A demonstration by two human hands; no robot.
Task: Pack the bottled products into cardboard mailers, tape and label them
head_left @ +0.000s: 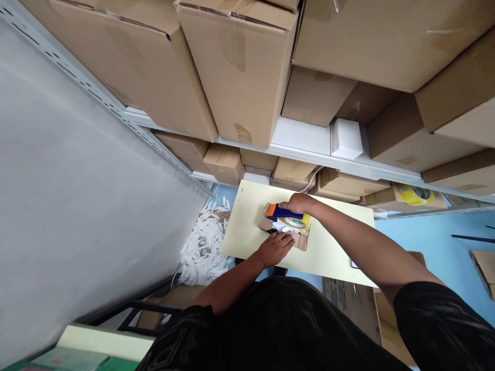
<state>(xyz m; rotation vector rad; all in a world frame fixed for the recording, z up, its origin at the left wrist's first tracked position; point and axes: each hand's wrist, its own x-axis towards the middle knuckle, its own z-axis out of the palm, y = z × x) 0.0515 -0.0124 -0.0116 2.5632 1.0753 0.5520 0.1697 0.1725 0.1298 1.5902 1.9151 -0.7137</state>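
**Grips tape dispenser in right hand, rests left hand on small carton**

Stands at a pale cream desk [247,203] in a black short-sleeved top [294,324]. Reaches across from the right and closes the right hand [297,202] around a dark blue tape dispenser [284,211] with an orange end, directly over a small carton [301,241] on the left half of the desk. Carries in the dispenser a roll of yellow tape [305,221], with a printed label at its core. Cannot tell, at this angle, whether the dispenser touches the carton.

Lays the left hand [276,249] along the near side of the carton, palm down, fingers extended rather than clenched. Shows some white material [279,226] between dispenser and left hand, too small and too covered to name.

Has a flat dark-edged object [353,265] near the right part of the desk's near edge, partly hidden behind the right forearm. Has a heap of white strips [204,252] on the floor just left of the desk, near a grey wall [88,170].

Faces a metal shelf [301,153] beyond the desk, loaded with cardboard boxes [235,67] on two levels. Includes there a small white box [347,138] on the upper level and, lower at the right, a yellow tape roll [417,195] against a carton.
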